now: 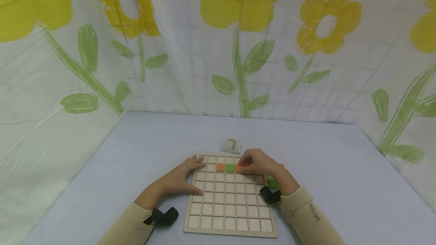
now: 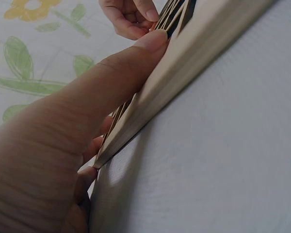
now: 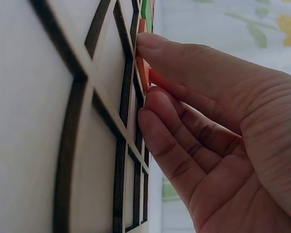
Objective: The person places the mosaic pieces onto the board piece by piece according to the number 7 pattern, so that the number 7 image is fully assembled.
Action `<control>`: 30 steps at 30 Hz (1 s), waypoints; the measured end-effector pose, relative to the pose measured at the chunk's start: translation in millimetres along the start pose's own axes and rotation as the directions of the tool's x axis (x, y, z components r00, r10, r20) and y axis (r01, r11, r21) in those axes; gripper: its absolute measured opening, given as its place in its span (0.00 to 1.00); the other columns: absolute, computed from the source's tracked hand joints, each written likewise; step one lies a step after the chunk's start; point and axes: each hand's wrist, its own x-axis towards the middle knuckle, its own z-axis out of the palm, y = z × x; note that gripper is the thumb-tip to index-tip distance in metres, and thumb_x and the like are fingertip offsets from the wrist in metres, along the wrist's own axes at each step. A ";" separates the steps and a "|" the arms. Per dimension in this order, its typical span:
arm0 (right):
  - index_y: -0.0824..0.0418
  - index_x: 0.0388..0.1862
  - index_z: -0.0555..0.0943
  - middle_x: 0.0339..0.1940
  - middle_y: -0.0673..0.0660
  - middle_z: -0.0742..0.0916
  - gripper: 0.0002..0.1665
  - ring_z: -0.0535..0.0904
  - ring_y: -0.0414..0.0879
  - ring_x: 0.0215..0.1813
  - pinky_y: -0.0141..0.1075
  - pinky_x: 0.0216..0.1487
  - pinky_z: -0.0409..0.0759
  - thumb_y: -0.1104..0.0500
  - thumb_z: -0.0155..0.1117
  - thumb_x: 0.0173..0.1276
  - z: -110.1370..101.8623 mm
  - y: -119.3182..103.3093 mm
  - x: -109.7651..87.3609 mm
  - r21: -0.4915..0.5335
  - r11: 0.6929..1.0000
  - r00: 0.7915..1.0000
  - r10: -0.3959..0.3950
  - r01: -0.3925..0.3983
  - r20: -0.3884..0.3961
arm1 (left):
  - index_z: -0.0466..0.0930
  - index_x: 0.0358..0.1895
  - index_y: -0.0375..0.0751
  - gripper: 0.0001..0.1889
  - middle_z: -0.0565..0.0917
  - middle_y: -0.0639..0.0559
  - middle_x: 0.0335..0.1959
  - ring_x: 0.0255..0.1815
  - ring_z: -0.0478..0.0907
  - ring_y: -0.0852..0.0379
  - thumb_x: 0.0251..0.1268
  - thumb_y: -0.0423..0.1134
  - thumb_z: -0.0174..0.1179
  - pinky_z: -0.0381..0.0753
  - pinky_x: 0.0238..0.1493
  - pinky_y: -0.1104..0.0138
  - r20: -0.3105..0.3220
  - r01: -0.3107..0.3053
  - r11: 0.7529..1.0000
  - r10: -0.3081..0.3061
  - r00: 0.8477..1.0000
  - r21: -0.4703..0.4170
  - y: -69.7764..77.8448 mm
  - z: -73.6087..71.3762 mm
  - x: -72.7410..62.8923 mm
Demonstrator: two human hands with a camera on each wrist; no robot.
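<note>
A wooden grid board (image 1: 229, 223) lies on the table, with shallow square cells. In its second row from the far edge sit an orange tile (image 1: 220, 167) and, to its right, a green tile (image 1: 230, 168). My right hand (image 1: 259, 162) pinches another orange tile (image 3: 142, 68) by thumb and fingertips, at the cell right beside the green one. Along the board's left border rests my left hand (image 1: 175, 180), fingers extended over the far left cells and the thumb (image 2: 153, 41) on the border nearer me.
Beyond the board lies a small pattern card (image 1: 231, 144) showing a grid with coloured squares. To the right of the board, partly behind my right arm, are a green piece (image 1: 273, 183) and an orange piece (image 1: 281, 165). A flower-printed curtain (image 1: 184, 67) hangs behind the table.
</note>
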 end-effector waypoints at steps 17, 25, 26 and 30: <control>0.64 0.45 0.82 0.43 0.57 0.84 0.17 0.81 0.46 0.44 0.33 0.44 0.81 0.57 0.69 0.58 -14.9 -0.1 -9.3 0.086 0.996 1.000 0.008 -0.010 0.023 | 0.66 0.66 0.47 0.47 0.55 0.49 0.74 0.76 0.42 0.42 0.37 0.61 0.72 0.46 0.72 0.41 -0.002 -0.004 1.000 0.004 1.000 0.001 1.4 0.3 -1.0; 0.64 0.44 0.82 0.43 0.57 0.85 0.18 0.80 0.44 0.43 0.32 0.45 0.81 0.55 0.69 0.58 -22.5 4.4 -25.3 0.082 0.996 1.000 -0.022 0.021 0.012 | 0.66 0.66 0.46 0.47 0.55 0.50 0.75 0.76 0.42 0.42 0.37 0.60 0.72 0.46 0.72 0.41 -0.004 0.005 1.000 -0.005 1.000 0.002 1.8 0.3 -1.6; 0.64 0.44 0.82 0.42 0.57 0.85 0.17 0.80 0.44 0.42 0.31 0.44 0.81 0.55 0.68 0.59 -22.8 5.4 -27.9 0.079 0.997 1.000 -0.025 0.024 0.010 | 0.66 0.66 0.47 0.48 0.55 0.50 0.74 0.76 0.42 0.43 0.37 0.61 0.72 0.46 0.72 0.41 -0.004 0.006 1.000 -0.006 1.000 0.004 1.7 0.4 -1.5; 0.64 0.44 0.82 0.41 0.56 0.84 0.16 0.79 0.40 0.41 0.30 0.44 0.81 0.56 0.68 0.59 -23.3 7.9 -39.5 0.078 0.997 1.000 -0.015 0.015 0.002 | 0.66 0.66 0.48 0.48 0.55 0.51 0.74 0.77 0.42 0.44 0.37 0.61 0.71 0.46 0.72 0.42 -0.005 0.007 1.000 -0.007 1.000 0.010 1.9 0.4 -1.0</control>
